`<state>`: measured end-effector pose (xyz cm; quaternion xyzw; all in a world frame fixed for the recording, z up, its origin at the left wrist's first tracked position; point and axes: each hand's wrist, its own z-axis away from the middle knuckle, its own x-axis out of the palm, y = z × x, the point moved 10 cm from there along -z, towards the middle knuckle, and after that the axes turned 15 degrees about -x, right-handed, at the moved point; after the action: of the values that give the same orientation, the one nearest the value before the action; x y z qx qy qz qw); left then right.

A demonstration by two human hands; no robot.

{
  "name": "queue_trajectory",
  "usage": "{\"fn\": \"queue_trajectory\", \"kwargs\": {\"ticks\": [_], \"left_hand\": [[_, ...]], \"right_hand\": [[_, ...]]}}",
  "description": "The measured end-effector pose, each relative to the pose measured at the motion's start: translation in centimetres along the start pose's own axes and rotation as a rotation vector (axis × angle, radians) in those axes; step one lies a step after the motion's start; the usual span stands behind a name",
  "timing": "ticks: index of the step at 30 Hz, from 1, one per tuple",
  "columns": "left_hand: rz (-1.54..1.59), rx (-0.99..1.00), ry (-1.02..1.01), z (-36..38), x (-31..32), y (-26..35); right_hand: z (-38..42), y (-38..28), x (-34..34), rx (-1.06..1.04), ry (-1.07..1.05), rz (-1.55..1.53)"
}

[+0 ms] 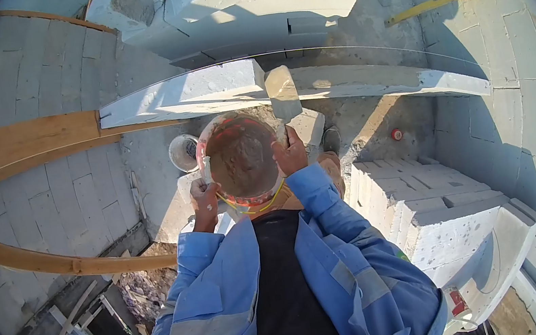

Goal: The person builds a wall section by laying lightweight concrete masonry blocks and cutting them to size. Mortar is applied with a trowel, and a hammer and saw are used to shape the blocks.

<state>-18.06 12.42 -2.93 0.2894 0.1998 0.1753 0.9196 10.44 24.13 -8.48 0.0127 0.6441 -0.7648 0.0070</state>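
My left hand (204, 198) is closed on the left rim of a round red bucket (202, 150). Wet grey-brown mortar (243, 161) fills much of the bucket's inside. On the bucket's right side, my right hand (290, 153) is wrapped round the handle of a trowel. The broad blade of the trowel (283, 93) points away from me, over the edge of a low wall of white blocks (202, 85). A thin string runs along that wall.
A small white bucket (184, 153) stands left of the red one. Stacked white blocks (433, 196) rise at the right. Wooden beams (31, 142) reach in from the left. A yellow level (443, 1) leans at the upper right. More blocks (259, 4) lie beyond the wall.
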Motion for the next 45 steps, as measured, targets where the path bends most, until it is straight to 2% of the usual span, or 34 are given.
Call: {"fn": "queue_trajectory", "kwargs": {"ticks": [2,3,5,9,10,12,14,16,17,18,20,21,23,26,27,30,32,34,35,37,40,41,43,44,45], "left_hand": [[-0.014,0.008,-0.013,-0.1,-0.5,-0.1],[-0.041,0.033,0.003,-0.1,-0.9,-0.1],[-0.069,0.064,0.018,0.1,-1.6,0.1],[-0.087,0.046,0.017,-0.3,-2.4,-0.6],[-0.085,0.042,0.01,-0.6,-2.6,-0.9],[-0.079,0.041,0.028,-1.4,-3.4,-1.7],[-0.066,0.044,0.048,-1.4,-3.5,-1.7],[-0.031,-0.003,0.088,-0.5,-3.7,-1.5],[-0.021,-0.005,0.099,-0.4,-3.9,-1.7],[-0.035,-0.006,0.102,-0.5,-4.1,-1.9],[-0.035,-0.011,0.124,-0.1,-4.2,-1.9],[-0.028,-0.019,0.121,0.3,-3.8,-1.6],[-0.042,-0.004,0.152,0.4,-3.9,-1.9],[-0.029,0.013,0.149,0.6,-3.6,-1.5],[-0.009,0.005,0.165,0.8,-3.6,-1.2],[-0.027,0.014,0.209,1.2,-3.3,-1.0],[-0.2,0.105,0.238,0.4,-2.7,-1.0],[-0.234,0.138,0.265,3.0,-1.6,1.8],[-0.255,0.173,0.249,3.4,-1.1,2.5],[-0.305,0.218,0.236,4.4,-0.5,3.8],[-0.347,0.284,0.209,5.6,-0.2,4.8],[-0.351,0.282,0.214,6.2,-0.2,5.2],[-0.374,0.314,0.16,7.2,0.5,6.1],[-0.38,0.311,0.167,7.4,0.4,6.0],[-0.392,0.308,0.129,7.3,0.8,5.8]], "right_hand": [[-0.8,-1.5,2.6,-0.403,0.236,0.273],[-0.6,-2.7,3.9,-0.4,0.241,0.265],[-0.8,-5.8,7.1,-0.229,-0.02,0.475],[1.6,-9.8,7.8,-0.343,-0.009,0.48],[2.2,-9.5,7.5,-0.342,-0.01,0.485],[3.1,-9.0,6.4,-0.403,0.012,0.259],[3.1,-8.2,5.6,-0.422,0.008,0.222],[1.9,-6.0,4.2,-0.271,0.118,0.131],[1.0,-3.9,4.1,-0.321,0.197,0.171],[-0.2,-2.2,4.7,-0.322,0.181,0.166],[-2.3,0.9,4.7,-0.21,0.248,0.115],[-3.2,0.3,5.3,-0.209,0.222,0.11],[-3.7,1.0,7.0,-0.011,0.059,0.288],[-1.3,-0.4,8.0,-0.099,0.015,0.276],[-0.1,-0.8,7.0,-0.133,0.021,0.227],[4.1,-1.2,2.7,-0.052,-0.171,0.081],[5.9,-1.7,0.1,-0.001,-0.252,-0.018],[8.3,-2.0,-0.3,0.349,-0.456,-0.182],[7.7,-2.3,-0.9,0.347,-0.462,-0.177],[9.9,-1.2,0.4,0.655,-0.734,-0.247],[10.0,1.3,3.6,0.754,-0.818,-0.235],[10.1,3.5,4.9,0.756,-0.822,-0.24],[9.3,7.6,7.5,0.538,-0.876,-0.095],[9.3,7.8,8.4,0.54,-0.882,-0.103],[9.5,7.7,9.6,0.596,-0.864,-0.251]]}}
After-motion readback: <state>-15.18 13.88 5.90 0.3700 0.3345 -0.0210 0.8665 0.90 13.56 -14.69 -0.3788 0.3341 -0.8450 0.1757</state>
